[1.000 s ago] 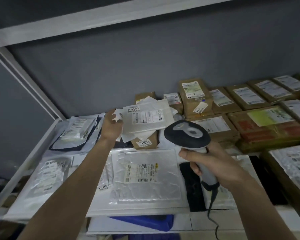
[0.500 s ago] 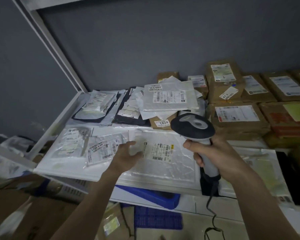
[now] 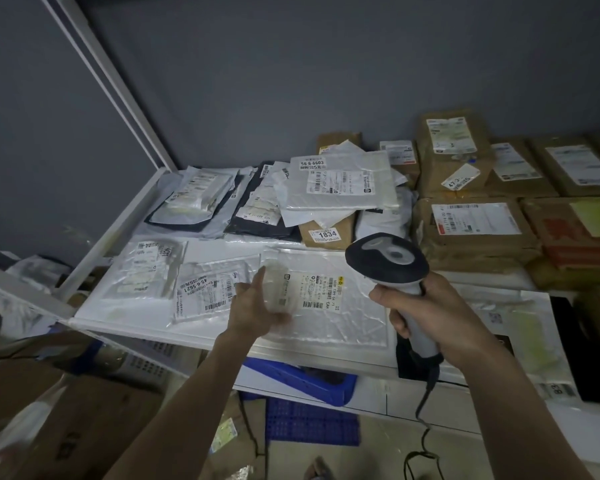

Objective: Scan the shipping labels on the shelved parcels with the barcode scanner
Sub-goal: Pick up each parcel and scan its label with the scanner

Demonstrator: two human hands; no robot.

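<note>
I'm gripping the barcode scanner (image 3: 388,263) in my right hand (image 3: 430,317) while my left hand (image 3: 257,306) is pinching a small packet (image 3: 278,289), risking covering the shipping label (image 3: 312,291).

Dim light. Grey wall (image 3: 291,81) behind white metal shelf (image 3: 125,216); blue crate (image 3: 302,379) below, cardboard box (image 3: 66,420) on floor (image 3: 326,459).

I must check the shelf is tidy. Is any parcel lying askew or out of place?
Yes. The white mailer marked 56-6-6603 lies tilted across the small brown box marked 1834, its edges overhanging. Beside it, the poly bags overlap at loose angles. The brown cartons to the right sit in neater rows.
</note>
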